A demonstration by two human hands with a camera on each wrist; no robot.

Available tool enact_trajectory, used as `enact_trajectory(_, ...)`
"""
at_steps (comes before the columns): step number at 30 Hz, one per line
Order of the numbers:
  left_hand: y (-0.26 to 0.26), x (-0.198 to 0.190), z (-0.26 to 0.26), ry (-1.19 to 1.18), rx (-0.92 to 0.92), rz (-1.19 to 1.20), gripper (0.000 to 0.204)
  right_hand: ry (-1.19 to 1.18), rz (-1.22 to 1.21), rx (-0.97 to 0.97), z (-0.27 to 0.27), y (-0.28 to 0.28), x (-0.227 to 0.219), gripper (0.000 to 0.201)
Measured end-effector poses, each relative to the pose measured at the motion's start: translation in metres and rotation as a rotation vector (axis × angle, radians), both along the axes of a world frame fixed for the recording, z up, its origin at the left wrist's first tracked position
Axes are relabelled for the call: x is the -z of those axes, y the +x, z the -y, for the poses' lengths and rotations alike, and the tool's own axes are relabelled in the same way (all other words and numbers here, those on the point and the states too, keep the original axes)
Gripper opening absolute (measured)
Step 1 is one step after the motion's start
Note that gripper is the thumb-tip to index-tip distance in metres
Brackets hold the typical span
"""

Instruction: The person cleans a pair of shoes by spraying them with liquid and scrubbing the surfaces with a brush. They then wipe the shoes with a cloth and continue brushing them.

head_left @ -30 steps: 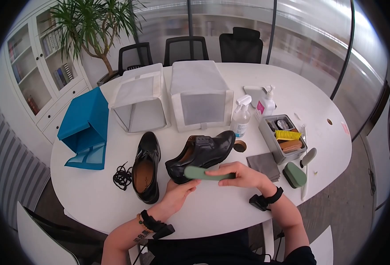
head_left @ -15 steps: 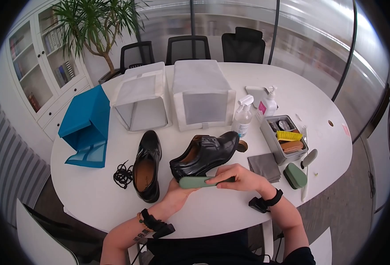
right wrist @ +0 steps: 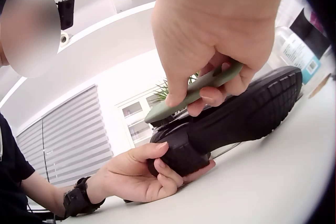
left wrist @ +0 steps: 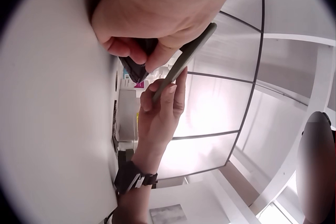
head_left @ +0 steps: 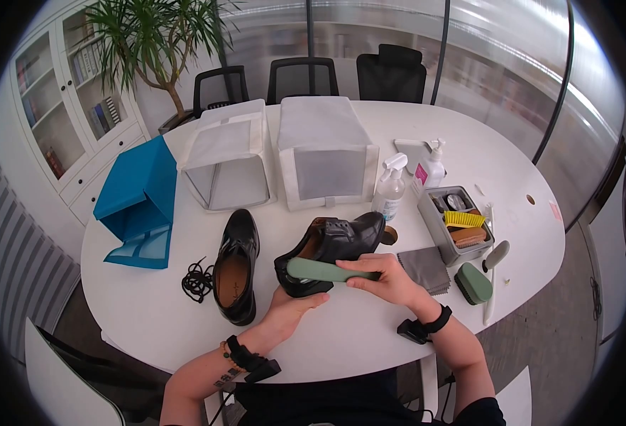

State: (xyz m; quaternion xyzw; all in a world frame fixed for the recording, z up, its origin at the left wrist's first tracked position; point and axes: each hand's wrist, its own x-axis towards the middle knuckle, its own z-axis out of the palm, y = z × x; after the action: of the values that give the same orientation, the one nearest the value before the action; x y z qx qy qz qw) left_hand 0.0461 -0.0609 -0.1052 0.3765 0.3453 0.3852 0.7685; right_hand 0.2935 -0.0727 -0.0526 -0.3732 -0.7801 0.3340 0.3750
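A black leather dress shoe (head_left: 352,238) is tilted on the table with its sole turned toward the person, as the right wrist view shows. Its heel (right wrist: 181,150) is gripped by my left hand (head_left: 288,312), thumb on one side and fingers curled beneath. My right hand (head_left: 391,280) holds a green-backed shoe brush (head_left: 316,270) by its narrow end. In the right wrist view the brush's dark bristles (right wrist: 164,122) are right at the upper near the heel. The matching black shoe (head_left: 235,273) stands upright to the left, its tan insole showing.
Black laces (head_left: 197,281) lie left of the shoes. A blue box (head_left: 139,181) and two pale fabric boxes (head_left: 327,128) stand behind. On the right are a spray bottle (head_left: 390,188), a grey cloth (head_left: 424,271), a grey bin (head_left: 462,248) of brushes and another green brush (head_left: 474,282).
The brush first dipped toward the person, then rose and swung back over the side of the heel. The left thumb now shows below it. The other shoe has stayed put.
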Motion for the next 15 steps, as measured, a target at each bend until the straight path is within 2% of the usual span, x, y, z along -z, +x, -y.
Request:
enact_trajectory(2,-0.002,0.005,0.000,0.000,-0.014,0.002,0.024,-0.005,0.004,0.015,0.000,-0.001,0.000,0.044)
enact_trajectory(4,-0.007,0.014,-0.001,0.054,0.011,0.010,0.026,-0.022,0.031,-0.169,0.001,-0.004,0.001,0.043)
enact_trajectory(5,-0.006,0.017,-0.001,0.029,0.004,-0.055,0.027,0.010,0.012,-0.142,0.001,-0.005,0.005,0.043)
enact_trajectory(6,-0.005,0.012,-0.001,0.029,0.005,-0.056,0.027,0.010,0.010,-0.141,0.001,-0.005,0.005,0.043)
enact_trajectory(8,-0.003,0.001,-0.002,0.029,0.041,-0.033,0.026,0.054,-0.033,0.001,0.001,-0.004,0.004,0.043)
enact_trajectory(12,0.001,-0.004,0.002,0.020,-0.005,-0.025,0.025,0.072,-0.050,0.080,0.002,-0.006,0.000,0.043)
enact_trajectory(14,-0.002,0.006,-0.001,0.089,0.060,-0.076,0.029,0.058,-0.030,-0.076,0.001,-0.006,0.005,0.043)
enact_trajectory(15,-0.002,0.009,-0.002,0.089,0.060,-0.077,0.029,0.031,0.025,-0.086,0.003,-0.006,0.003,0.043)
